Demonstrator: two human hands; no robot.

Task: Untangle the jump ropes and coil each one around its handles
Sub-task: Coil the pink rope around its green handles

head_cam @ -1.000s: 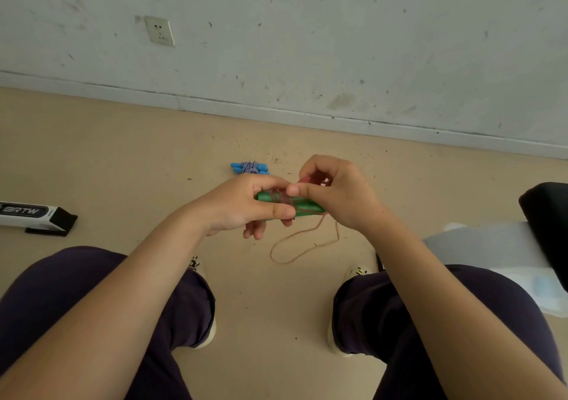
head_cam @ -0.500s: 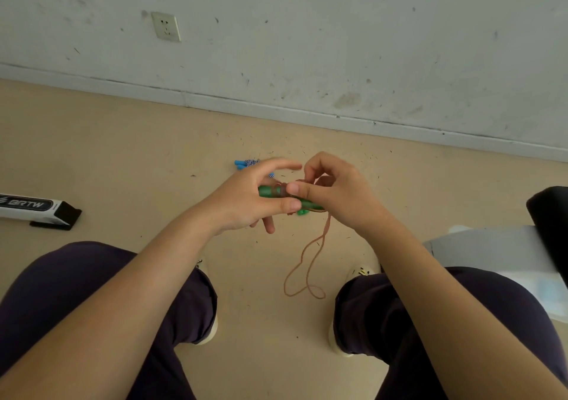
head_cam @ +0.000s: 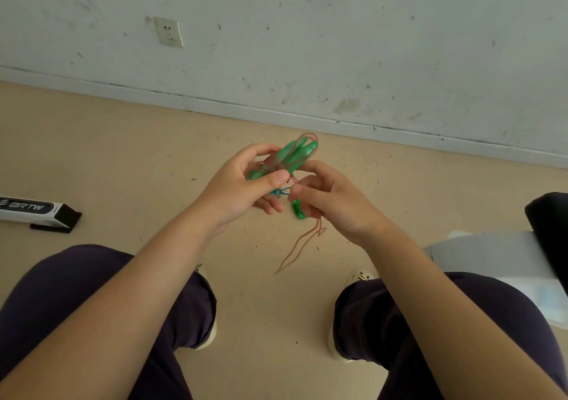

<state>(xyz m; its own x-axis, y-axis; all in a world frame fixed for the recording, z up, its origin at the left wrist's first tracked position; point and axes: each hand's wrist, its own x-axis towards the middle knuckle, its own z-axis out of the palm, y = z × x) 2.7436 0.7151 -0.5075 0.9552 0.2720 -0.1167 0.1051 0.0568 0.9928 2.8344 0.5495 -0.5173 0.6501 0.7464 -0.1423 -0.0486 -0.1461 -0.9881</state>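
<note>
— Where are the green handles (head_cam: 296, 155)?
— Mid-frame, tilted toward one o'clock, gripped by the left hand (head_cam: 242, 186), thumb and fingers curled round them, brownish rope (head_cam: 302, 241) wound round their middle.
— And the right hand (head_cam: 333, 198)?
— At four o'clock of the handles, its fingers bent, pinching the rope; a loose loop hangs toward six o'clock. A blue rope (head_cam: 281, 191) peeks between the hands.

It was a bare indoor room: a scuffed white plaster wall (head_cam: 338, 46) (with a socket (head_cam: 168, 32)) and a beige smooth floor (head_cam: 123, 153).
</note>
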